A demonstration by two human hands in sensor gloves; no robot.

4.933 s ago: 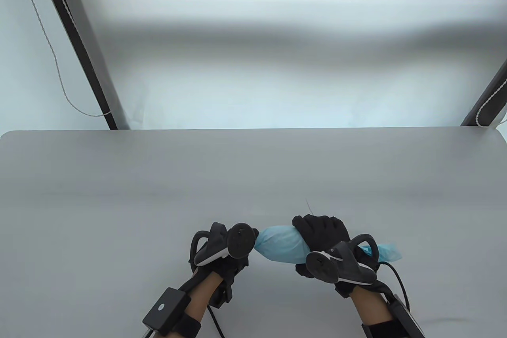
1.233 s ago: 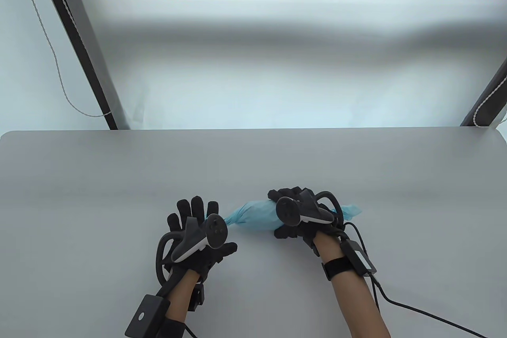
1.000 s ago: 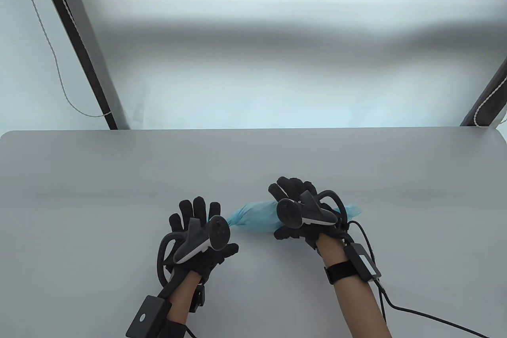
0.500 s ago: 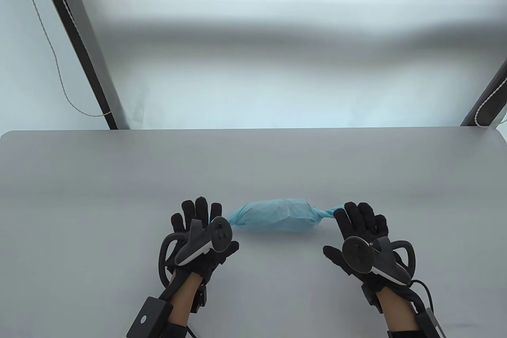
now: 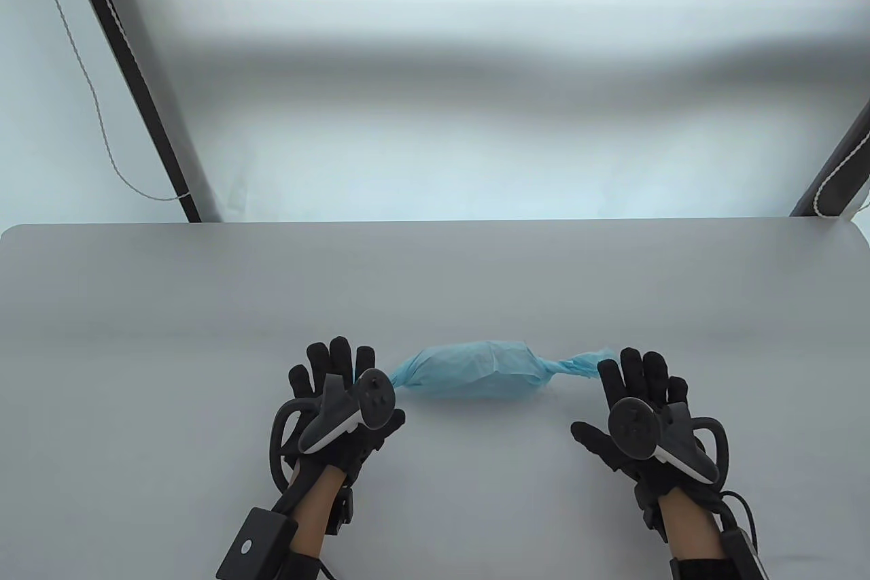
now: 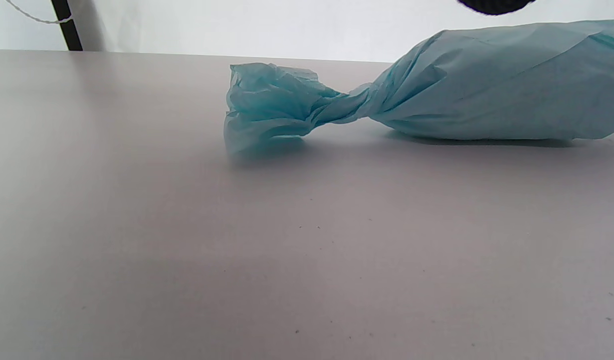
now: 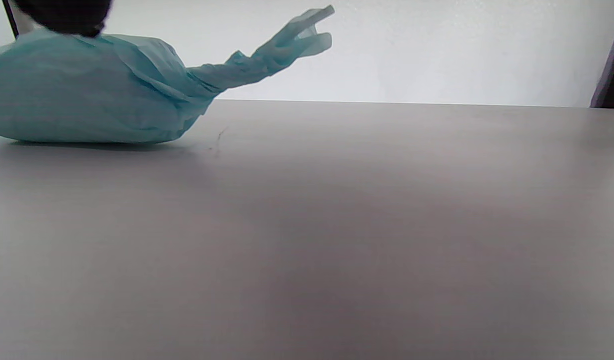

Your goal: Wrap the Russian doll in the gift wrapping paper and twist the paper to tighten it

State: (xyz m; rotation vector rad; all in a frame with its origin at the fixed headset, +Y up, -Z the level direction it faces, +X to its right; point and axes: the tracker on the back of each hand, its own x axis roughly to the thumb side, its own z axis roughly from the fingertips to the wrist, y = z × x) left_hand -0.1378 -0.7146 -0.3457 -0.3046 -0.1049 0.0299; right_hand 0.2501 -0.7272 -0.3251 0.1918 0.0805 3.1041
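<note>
A bundle of light blue wrapping paper [image 5: 476, 372] lies on its side on the grey table [image 5: 435, 281], both ends twisted like a sweet; the doll inside is hidden. Its left twist [image 6: 287, 107] rests on the table; its right twist [image 7: 267, 55] sticks up. My left hand [image 5: 340, 396] lies flat with straight, spread fingers just left of the bundle, not holding it. My right hand [image 5: 632, 403] lies flat with straight fingers just right of the right twist [image 5: 578, 364], empty. A dark fingertip [image 7: 62, 15] shows at the right wrist view's top.
A dark slanted pole with a white cord [image 5: 129, 77] stands behind the table's far left, another pole [image 5: 839, 165] at the far right. A cable [image 5: 741, 512] trails from my right wrist.
My right hand has let go of the bundle and moved right and nearer, fingers straightened. The bundle now lies free. My left hand has stayed flat beside it.
</note>
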